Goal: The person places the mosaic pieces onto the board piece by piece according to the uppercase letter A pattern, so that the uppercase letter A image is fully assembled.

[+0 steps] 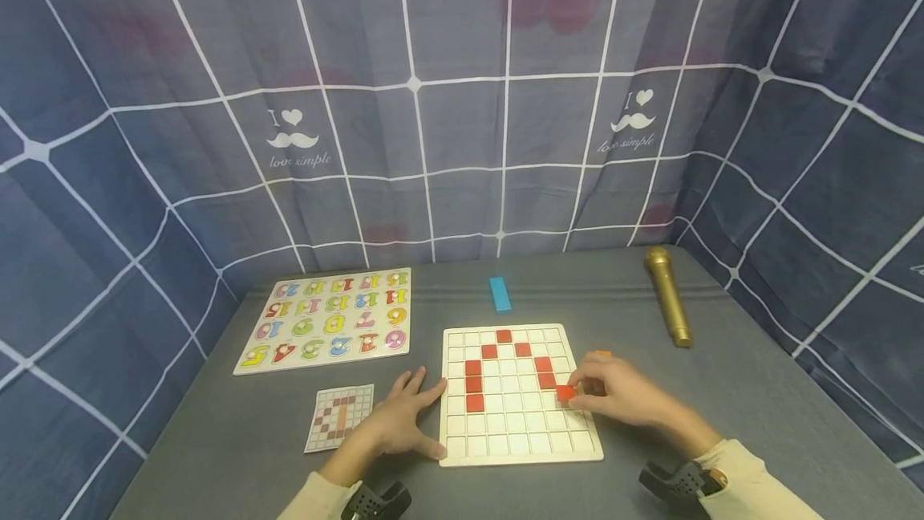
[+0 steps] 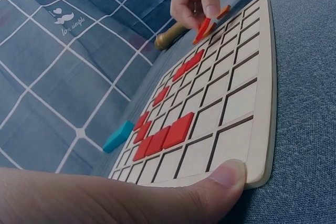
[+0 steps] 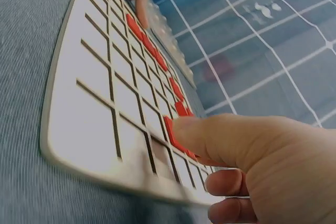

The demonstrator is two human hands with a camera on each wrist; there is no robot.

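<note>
A pale wooden grid board (image 1: 516, 445) lies on the grey table, with several red square tiles (image 1: 473, 384) set in its cells in a partial outline. My right hand (image 1: 619, 392) is over the board's right side and pinches a red square tile (image 1: 565, 394) between thumb and fingers; the tile looks tilted in the left wrist view. My left hand (image 1: 400, 417) lies spread at the board's left edge, its thumb (image 2: 228, 174) touching the near corner. Left of that hand is a small pattern card (image 1: 341, 417) printed with a grid.
A number puzzle board (image 1: 325, 319) lies at the back left. A blue block (image 1: 500, 294) sits behind the grid board, and a gold microphone-like stick (image 1: 669, 295) lies at the back right. Orange pieces (image 2: 224, 11) show beside the right hand. A checked curtain (image 1: 462, 143) encloses the table.
</note>
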